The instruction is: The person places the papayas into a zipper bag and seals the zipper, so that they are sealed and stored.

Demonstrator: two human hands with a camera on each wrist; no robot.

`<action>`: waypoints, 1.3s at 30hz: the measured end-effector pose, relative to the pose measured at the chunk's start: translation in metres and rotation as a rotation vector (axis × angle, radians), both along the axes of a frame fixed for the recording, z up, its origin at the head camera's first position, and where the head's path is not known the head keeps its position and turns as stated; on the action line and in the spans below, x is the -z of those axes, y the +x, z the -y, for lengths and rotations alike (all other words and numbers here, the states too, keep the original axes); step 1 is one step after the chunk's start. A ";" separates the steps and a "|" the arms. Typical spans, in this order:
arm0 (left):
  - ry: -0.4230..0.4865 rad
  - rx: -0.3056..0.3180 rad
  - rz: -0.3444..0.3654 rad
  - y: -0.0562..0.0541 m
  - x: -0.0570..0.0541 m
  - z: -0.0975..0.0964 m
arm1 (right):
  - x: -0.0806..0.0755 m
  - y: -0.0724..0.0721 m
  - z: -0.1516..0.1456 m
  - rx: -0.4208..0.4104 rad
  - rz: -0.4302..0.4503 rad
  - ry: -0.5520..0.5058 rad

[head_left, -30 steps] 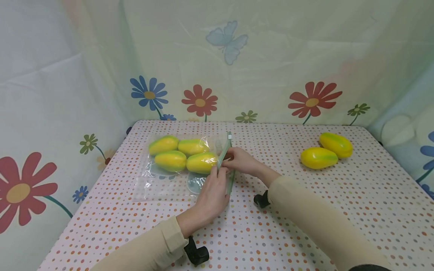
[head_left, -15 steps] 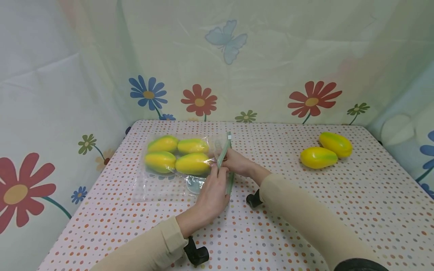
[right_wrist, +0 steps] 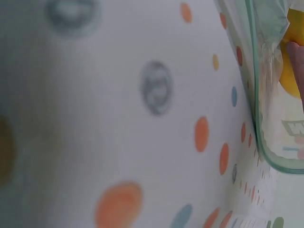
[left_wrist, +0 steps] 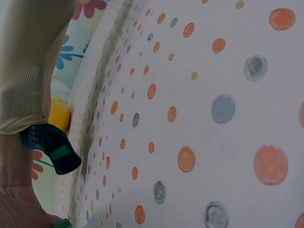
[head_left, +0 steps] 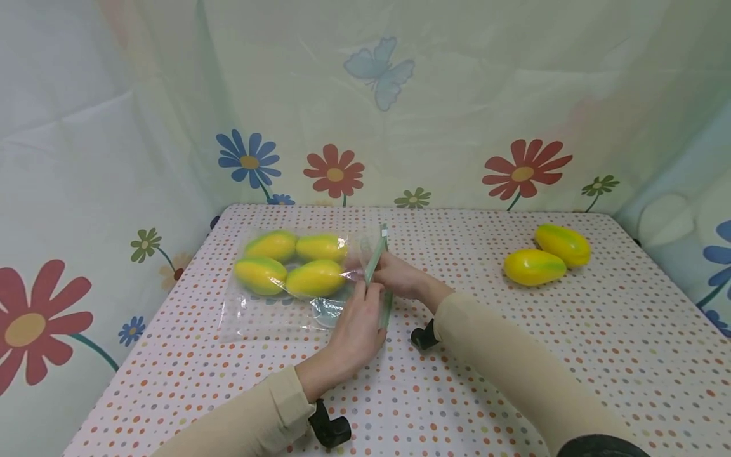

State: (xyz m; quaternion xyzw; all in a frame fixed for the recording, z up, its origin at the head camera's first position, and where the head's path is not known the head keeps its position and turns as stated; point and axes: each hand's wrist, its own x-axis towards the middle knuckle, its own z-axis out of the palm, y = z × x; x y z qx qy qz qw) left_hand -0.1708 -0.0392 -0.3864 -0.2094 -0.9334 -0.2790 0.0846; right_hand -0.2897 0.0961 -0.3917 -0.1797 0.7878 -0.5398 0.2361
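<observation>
A clear zip bag (head_left: 251,324) lies flat on the table with several yellow-green papayas (head_left: 315,278) in it. My left hand (head_left: 356,324) pinches the near part of its green-edged mouth (head_left: 375,257). Through that mouth reaches my right hand (head_left: 400,274), its fingers partly veiled by the plastic and pointing at the papayas. In the right wrist view a finger (right_wrist: 297,59) lies against a yellow papaya (right_wrist: 288,78) inside the bag. Two more papayas (head_left: 533,266) (head_left: 562,245) rest together on the right, outside the bag.
A dotted cloth (head_left: 457,393) covers the table. Flowered curtains (head_left: 445,95) hang behind and at both sides. A black wrist camera (head_left: 331,431) sits under the left sleeve, another black wrist camera (head_left: 424,336) under the right.
My right hand has pushed leftward into the bag's mouth. The front papayas inside have slid left, deeper into the bag. My left hand keeps its place on the edge.
</observation>
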 end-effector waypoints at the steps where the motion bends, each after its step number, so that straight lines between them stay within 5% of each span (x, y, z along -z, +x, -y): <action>1: 0.000 0.000 0.001 0.000 0.000 0.000 | 0.000 0.000 0.000 -0.006 0.018 -0.010; 7: 0.012 -0.008 0.021 0.000 -0.002 0.001 | -0.003 0.004 -0.004 -0.017 0.086 -0.035; 18: 0.038 -0.009 0.086 0.001 -0.010 0.003 | -0.020 0.019 -0.035 0.004 0.026 0.071; 29: 0.071 -0.021 0.092 0.004 -0.009 0.002 | -0.051 0.046 -0.122 0.250 -0.205 0.139; 34: 0.068 -0.022 0.085 0.005 -0.008 0.002 | -0.058 0.057 -0.169 0.433 -0.333 0.339; 39: 0.062 -0.027 0.099 0.005 -0.008 0.002 | -0.059 0.062 -0.200 0.493 -0.436 0.523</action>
